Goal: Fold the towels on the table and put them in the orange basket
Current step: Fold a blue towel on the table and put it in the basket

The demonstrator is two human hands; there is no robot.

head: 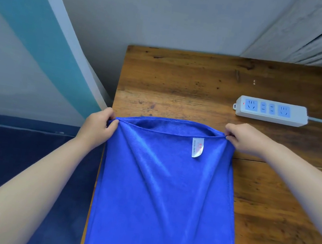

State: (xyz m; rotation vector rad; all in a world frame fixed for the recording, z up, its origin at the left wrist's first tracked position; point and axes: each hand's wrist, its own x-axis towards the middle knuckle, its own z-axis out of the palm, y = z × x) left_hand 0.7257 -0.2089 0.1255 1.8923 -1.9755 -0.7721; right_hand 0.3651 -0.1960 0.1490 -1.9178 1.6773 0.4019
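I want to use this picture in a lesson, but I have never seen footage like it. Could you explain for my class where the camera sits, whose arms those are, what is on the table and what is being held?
There is no machine here. The single picture comes from a wide-angle camera worn on a person's head, looking forward and down, so the two bare arms reaching in from below are that person's own.

The left hand and the right hand each pinch one far corner of a blue towel. It seems doubled over, since two edges show between the hands. The towel runs along the left side of a wooden table towards the wearer. A small white label hangs near its far edge.

A white power strip lies beyond the right hand, apart from the towel. No orange basket is visible.
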